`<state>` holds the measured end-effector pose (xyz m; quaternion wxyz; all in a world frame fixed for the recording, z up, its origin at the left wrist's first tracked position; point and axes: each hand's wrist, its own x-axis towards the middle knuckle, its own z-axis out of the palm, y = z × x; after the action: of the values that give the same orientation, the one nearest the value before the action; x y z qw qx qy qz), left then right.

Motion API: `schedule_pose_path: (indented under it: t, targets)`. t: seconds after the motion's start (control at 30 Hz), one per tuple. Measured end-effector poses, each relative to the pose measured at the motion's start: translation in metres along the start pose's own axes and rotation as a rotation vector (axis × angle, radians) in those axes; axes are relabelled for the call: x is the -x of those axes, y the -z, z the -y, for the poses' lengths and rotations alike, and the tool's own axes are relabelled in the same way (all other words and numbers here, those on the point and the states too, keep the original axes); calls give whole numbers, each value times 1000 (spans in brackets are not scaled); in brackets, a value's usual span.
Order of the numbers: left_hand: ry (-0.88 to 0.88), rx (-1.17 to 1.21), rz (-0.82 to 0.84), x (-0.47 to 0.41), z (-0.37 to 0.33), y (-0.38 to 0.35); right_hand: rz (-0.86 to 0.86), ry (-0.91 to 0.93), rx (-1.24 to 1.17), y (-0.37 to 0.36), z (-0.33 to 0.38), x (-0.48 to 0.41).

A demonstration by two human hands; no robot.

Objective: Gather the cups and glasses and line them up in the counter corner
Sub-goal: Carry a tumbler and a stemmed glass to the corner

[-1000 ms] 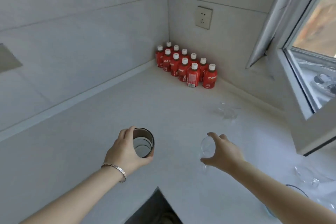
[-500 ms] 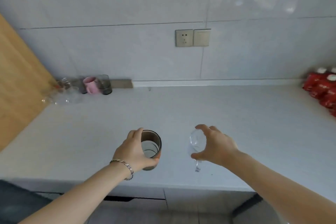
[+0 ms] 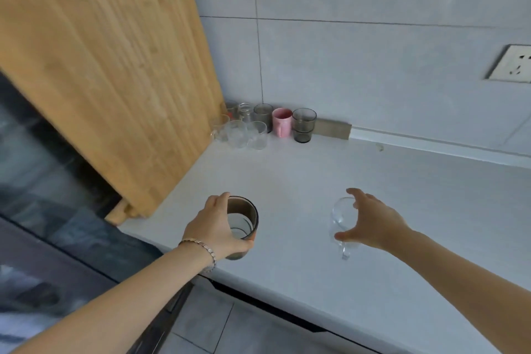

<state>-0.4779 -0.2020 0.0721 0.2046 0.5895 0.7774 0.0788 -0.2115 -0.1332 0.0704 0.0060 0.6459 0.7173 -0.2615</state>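
One view only: head-worn wide-angle, looking forward and steeply down across the white counter [image 3: 316, 175] toward its far-left corner, where wooden panel [image 3: 115, 66] meets tiled wall [image 3: 373, 72]. Frame rolled, counter edge running slantwise. Left hand [image 3: 214, 227] and right hand [image 3: 373, 224] sit near the lens, low in frame; floor [image 3: 207, 325] shows at the near edge.

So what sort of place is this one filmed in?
Probably a home kitchen: a white counter runs along a tiled wall, cups and glasses stand in its corner, and a socket sits above.
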Motion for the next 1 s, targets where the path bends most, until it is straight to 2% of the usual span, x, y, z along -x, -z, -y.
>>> schedule_pose_path:
  t: [0.3, 0.6, 0.8, 1.0]
  targets:
    - [75, 76, 9, -122, 49, 14, -57, -40, -118, -24, 63, -152]
    - [-4, 128, 33, -248, 62, 24, -27, -82, -105, -40, 119, -314]
    - [-89, 131, 74, -308, 66, 24, -55, -176, -110, -52, 138, -370]
    - [-175, 116, 131, -339, 70, 19, -114, -260, -243, -54, 144, -377]
